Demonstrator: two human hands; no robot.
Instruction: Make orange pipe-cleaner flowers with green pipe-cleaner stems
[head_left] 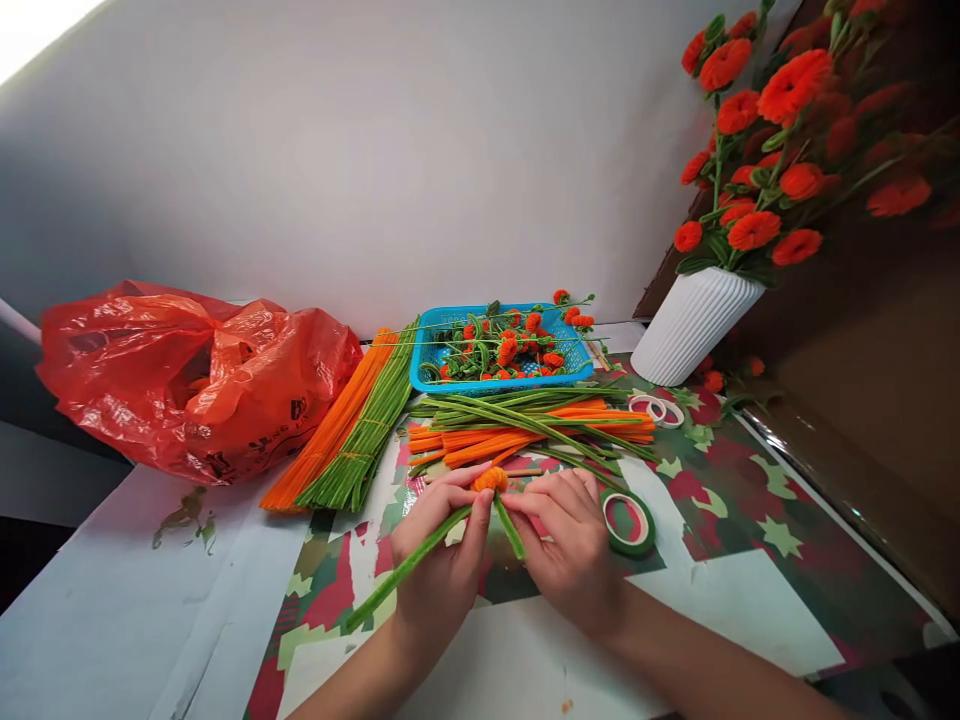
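Your left hand (442,540) pinches the green strip (405,575), which slants down-left from those fingers; your right hand (566,535) reaches a short green end (512,532), its grip unclear. The orange coil (490,479) sits just beyond both thumbs, against the left fingertips, its join hidden.

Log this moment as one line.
left hand: holding orange coil | right hand: at green strip | beyond: blue basket | nearby: green tape
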